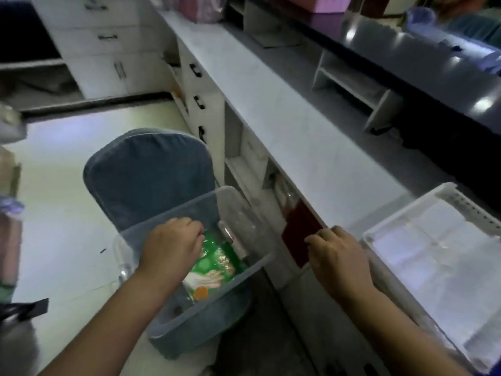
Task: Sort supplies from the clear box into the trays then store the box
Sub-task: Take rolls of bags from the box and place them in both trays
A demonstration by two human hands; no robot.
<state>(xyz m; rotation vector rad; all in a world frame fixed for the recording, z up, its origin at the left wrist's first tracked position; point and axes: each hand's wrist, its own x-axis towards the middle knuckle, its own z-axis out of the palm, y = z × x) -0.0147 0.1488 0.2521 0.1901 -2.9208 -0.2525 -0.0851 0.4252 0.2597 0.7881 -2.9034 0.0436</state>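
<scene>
The clear box (244, 213) rests on a blue-covered chair (146, 172) below the counter. Inside it lies a green packet (214, 264) printed with gloves. My left hand (170, 245) reaches down into the box, fingers curled over the packet's top edge; whether it grips the packet is unclear. My right hand (336, 256) holds a dark red flat card-like item (298, 232) by its lower corner, between the box and the counter edge. A white tray (385, 229) with clear-wrapped supplies in it sits on the counter at the right.
A long white counter (284, 109) runs from the far left to the near right, with drawers and open shelves beneath. A small white shelf unit (352, 85) stands on the counter against a dark raised ledge. White cabinets stand across the floor at the far left.
</scene>
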